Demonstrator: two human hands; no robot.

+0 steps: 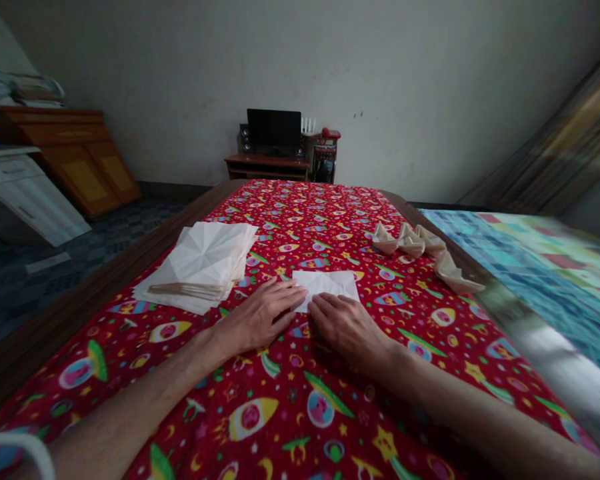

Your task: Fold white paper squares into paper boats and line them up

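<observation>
A small white folded sheet of paper (330,283) lies on the red patterned cloth between my hands. My left hand (266,312) rests nearly flat, its fingers stretched out and the tips touching the paper's left edge. Bent and close together, the fingers of my right hand (347,328) press on the near edge of the paper; the thumb is partly hidden. Left of my hands sits a stack of creased white paper sheets (207,252), with several folded pieces (185,289) at its near side. Several folded paper boats (411,240) stand to the right, one boat (455,275) nearer than the others.
The red cloth (290,413) covers a long table with a dark wooden edge (70,320). A bed (505,267) adjoins on the right. Beyond the far end are a black monitor (274,128) on a desk and a red telephone (331,133). A wooden cabinet (87,160) stands left.
</observation>
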